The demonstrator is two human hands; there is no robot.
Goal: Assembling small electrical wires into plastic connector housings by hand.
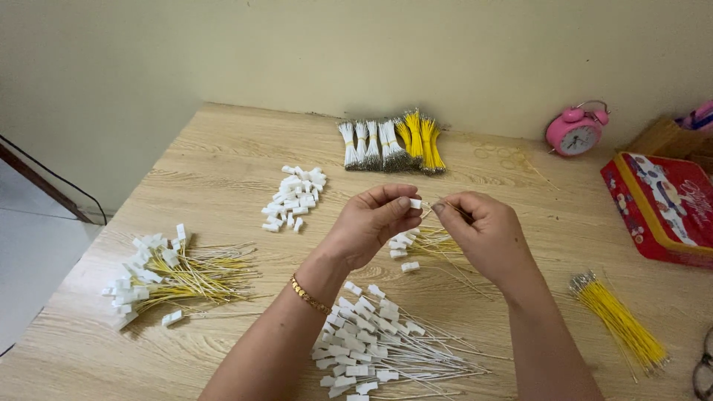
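While the near pile of white-wired connectors [371,356] lies below, a small white connector [415,203] is pinched in the left hand [371,223]; a thin wire [445,202] is pinched by the right hand [486,234]. Wire and socket should be aligned before insertion. Bundled wires [390,142] lie far.

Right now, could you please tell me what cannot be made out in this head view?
- White connector: pinched at the left hand fingertips, too small to show its slots.
- Wire at the right hand: thin, mostly hidden by the fingers; its colour is unclear.
- Small yellow-wire pile: partly hidden behind both hands.
- Red tin: cut off by the right edge.
- Glasses: cut off at the bottom right corner.
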